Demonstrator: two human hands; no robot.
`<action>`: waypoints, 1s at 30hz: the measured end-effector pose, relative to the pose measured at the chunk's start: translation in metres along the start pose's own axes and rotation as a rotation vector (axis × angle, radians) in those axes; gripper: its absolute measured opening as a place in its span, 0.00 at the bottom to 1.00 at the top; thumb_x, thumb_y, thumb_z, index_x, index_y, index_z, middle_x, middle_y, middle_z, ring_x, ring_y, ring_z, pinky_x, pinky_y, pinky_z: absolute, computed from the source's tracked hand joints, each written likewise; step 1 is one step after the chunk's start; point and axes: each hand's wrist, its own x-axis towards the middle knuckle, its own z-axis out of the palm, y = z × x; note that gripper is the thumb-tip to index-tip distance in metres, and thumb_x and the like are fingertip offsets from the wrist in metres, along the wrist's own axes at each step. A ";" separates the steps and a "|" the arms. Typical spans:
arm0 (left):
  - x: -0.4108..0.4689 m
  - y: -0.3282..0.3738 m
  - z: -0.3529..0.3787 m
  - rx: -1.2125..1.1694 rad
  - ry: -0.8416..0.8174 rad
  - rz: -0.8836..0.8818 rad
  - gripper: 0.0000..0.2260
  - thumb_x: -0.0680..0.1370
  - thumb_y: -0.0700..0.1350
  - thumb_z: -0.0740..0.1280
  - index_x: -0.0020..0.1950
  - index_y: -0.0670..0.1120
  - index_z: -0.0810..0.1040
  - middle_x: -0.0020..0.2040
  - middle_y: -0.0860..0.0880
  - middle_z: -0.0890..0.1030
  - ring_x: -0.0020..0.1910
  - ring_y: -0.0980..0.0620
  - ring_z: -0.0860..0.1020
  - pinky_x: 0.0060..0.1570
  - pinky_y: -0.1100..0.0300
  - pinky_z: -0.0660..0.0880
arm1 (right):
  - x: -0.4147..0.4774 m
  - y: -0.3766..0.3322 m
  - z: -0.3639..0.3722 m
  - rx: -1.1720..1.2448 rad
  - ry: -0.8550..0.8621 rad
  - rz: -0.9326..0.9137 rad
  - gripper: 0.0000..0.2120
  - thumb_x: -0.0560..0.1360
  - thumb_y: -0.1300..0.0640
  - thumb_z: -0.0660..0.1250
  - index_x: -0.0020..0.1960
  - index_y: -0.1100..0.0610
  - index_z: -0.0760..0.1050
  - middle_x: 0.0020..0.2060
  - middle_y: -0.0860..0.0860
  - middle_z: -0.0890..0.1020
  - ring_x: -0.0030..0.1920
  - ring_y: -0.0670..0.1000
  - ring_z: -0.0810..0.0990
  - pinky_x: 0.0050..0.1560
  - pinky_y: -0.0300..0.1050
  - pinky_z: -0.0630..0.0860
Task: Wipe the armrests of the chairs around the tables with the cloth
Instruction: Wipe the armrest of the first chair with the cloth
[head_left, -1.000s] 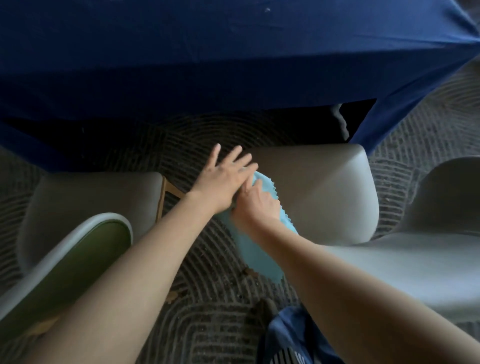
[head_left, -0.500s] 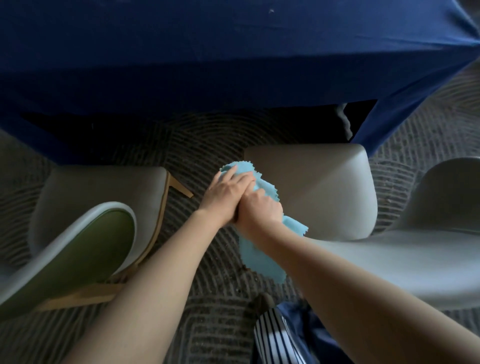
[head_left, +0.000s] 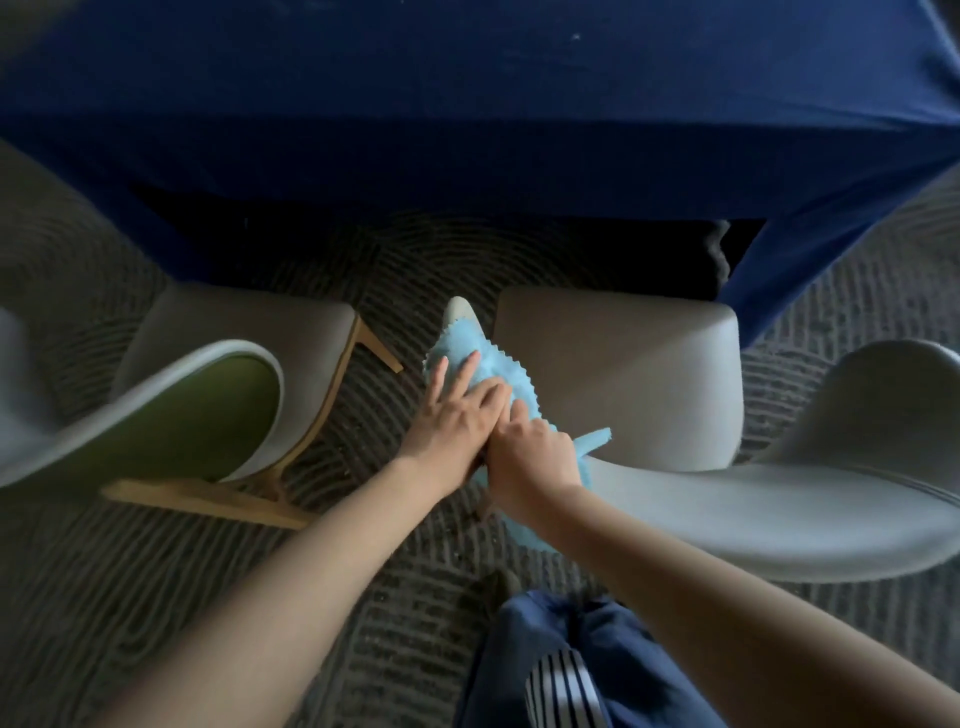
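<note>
A light blue cloth with zigzag edges lies draped over the left armrest of a grey shell chair; only the armrest's pale tip shows past the cloth. My left hand presses on top of the cloth with fingers mostly straight and spread. Just behind it, my right hand grips the cloth's rear part with curled fingers, and a corner of cloth sticks out to its right. The two hands touch each other.
A table under a navy tablecloth stands just beyond the chairs. A second chair with a green seat and wooden legs is on the left. Patterned dark carpet covers the floor. My blue trousers are at the bottom.
Both hands have slid the cloth forward along the armrest toward its tip. My left hand's fingers now lie spread on top of the cloth.
</note>
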 end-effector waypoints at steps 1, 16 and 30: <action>-0.004 0.009 -0.001 0.000 0.008 -0.014 0.26 0.77 0.34 0.60 0.73 0.44 0.56 0.73 0.49 0.61 0.77 0.42 0.43 0.72 0.43 0.38 | -0.007 0.006 0.001 -0.017 -0.007 -0.021 0.29 0.77 0.55 0.63 0.73 0.61 0.54 0.58 0.55 0.71 0.55 0.58 0.74 0.46 0.50 0.68; -0.023 0.120 0.020 0.040 0.433 0.055 0.13 0.72 0.38 0.57 0.55 0.38 0.73 0.43 0.44 0.81 0.50 0.41 0.81 0.54 0.51 0.77 | -0.075 0.112 0.021 -0.092 0.174 -0.317 0.32 0.58 0.60 0.78 0.61 0.65 0.76 0.47 0.57 0.81 0.42 0.59 0.81 0.40 0.52 0.80; 0.003 0.245 -0.003 -0.025 0.399 0.006 0.13 0.70 0.38 0.57 0.53 0.38 0.68 0.38 0.43 0.81 0.38 0.46 0.81 0.40 0.57 0.78 | -0.112 0.250 0.007 0.048 0.407 -0.639 0.14 0.71 0.52 0.70 0.53 0.59 0.80 0.46 0.51 0.83 0.46 0.52 0.83 0.42 0.46 0.81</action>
